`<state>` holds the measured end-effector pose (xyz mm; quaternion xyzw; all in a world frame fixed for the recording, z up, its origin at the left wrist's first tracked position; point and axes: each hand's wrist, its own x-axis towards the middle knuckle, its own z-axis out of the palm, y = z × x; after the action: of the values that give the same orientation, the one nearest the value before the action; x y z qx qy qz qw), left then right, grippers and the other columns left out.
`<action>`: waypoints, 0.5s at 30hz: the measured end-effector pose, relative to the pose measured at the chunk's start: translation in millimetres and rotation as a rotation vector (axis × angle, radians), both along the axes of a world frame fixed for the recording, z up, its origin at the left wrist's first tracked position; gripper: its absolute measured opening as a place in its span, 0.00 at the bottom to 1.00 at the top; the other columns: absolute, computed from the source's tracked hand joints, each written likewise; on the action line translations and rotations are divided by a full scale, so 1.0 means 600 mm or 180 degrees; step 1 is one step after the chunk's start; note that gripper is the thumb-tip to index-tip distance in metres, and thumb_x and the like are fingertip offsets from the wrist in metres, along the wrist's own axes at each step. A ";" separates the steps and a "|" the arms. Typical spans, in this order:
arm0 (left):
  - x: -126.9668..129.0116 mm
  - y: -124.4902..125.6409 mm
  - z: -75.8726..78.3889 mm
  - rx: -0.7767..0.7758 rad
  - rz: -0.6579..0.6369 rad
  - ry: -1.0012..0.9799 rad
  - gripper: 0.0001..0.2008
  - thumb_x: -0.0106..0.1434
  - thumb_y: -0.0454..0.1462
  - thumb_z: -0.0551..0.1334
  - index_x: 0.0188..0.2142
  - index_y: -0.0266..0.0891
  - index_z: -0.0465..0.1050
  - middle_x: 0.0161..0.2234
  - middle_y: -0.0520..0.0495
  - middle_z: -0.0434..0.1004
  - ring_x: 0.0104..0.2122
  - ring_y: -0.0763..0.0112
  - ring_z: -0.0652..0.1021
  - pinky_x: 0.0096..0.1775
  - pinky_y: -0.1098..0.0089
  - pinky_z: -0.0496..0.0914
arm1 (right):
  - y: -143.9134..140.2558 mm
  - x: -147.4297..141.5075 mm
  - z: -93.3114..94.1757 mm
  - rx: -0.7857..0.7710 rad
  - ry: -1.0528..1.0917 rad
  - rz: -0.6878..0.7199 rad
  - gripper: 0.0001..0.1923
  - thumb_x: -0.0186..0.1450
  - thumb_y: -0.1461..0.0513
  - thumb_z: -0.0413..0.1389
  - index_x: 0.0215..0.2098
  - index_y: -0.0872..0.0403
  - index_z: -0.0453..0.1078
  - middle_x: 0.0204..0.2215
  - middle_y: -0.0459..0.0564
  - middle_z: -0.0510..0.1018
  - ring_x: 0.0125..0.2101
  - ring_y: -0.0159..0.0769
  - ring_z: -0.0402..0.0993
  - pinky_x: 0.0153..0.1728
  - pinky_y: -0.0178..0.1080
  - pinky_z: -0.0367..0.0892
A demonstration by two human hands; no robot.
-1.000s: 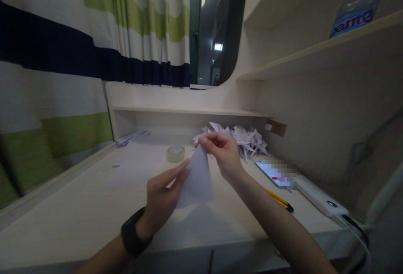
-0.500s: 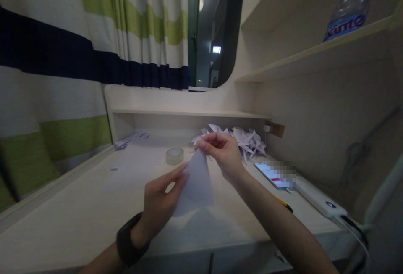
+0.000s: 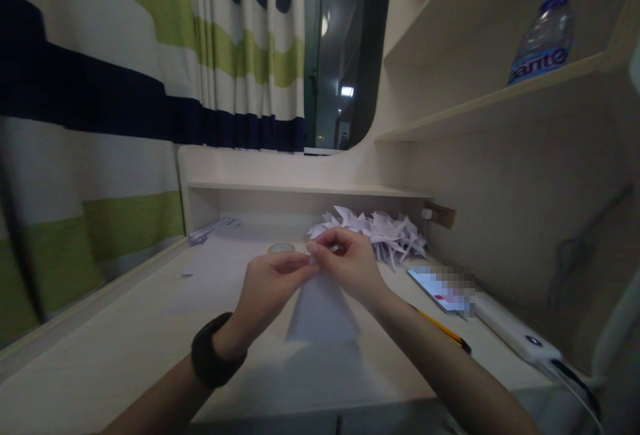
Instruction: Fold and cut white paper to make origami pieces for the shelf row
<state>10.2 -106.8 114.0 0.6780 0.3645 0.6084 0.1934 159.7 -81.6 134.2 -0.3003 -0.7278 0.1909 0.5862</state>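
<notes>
A folded white paper triangle (image 3: 323,311) hangs point-up above the pale desk (image 3: 150,328). My left hand (image 3: 270,288), with a black watch on the wrist, and my right hand (image 3: 347,265) both pinch its top tip, fingertips touching. The wide lower edge of the paper hangs free between my forearms. Just beyond my hands a roll of clear tape (image 3: 281,247) lies on the desk, partly hidden by my left fingers.
A heap of folded white paper shapes (image 3: 380,229) sits at the back right. A phone (image 3: 435,285), a white power bank (image 3: 515,331) and a yellow pencil (image 3: 445,333) lie to the right. A water bottle (image 3: 543,38) stands on the upper shelf. A striped curtain (image 3: 100,88) hangs on the left.
My left hand rose from the paper's side edge to its top tip and met my right hand there. The paper now hangs straight, wide edge down.
</notes>
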 end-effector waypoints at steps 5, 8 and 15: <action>-0.003 -0.001 0.000 0.0127 -0.0090 0.0198 0.04 0.55 0.39 0.68 0.29 0.43 0.82 0.26 0.51 0.82 0.27 0.65 0.81 0.29 0.72 0.75 | 0.000 0.000 0.003 -0.0042 -0.0189 -0.0035 0.07 0.57 0.59 0.62 0.27 0.55 0.74 0.24 0.48 0.78 0.26 0.34 0.73 0.26 0.34 0.67; -0.006 0.000 0.000 0.0068 -0.0170 0.0189 0.04 0.56 0.39 0.67 0.28 0.42 0.82 0.26 0.51 0.82 0.27 0.65 0.81 0.29 0.72 0.75 | 0.006 0.006 0.008 -0.0198 -0.0316 0.0320 0.08 0.56 0.58 0.63 0.26 0.55 0.76 0.22 0.48 0.79 0.24 0.33 0.73 0.26 0.34 0.66; -0.007 -0.001 -0.002 -0.0228 -0.0329 0.0041 0.05 0.54 0.39 0.68 0.27 0.40 0.82 0.25 0.48 0.82 0.26 0.64 0.81 0.28 0.71 0.75 | 0.009 0.011 0.012 -0.0470 -0.0296 0.0643 0.12 0.55 0.55 0.64 0.25 0.57 0.76 0.20 0.48 0.78 0.22 0.31 0.71 0.25 0.34 0.65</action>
<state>5.8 -107.4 112.6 0.6924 0.3517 0.5798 0.2463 166.1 -76.2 141.5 -0.2763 -0.7648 0.2878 0.5059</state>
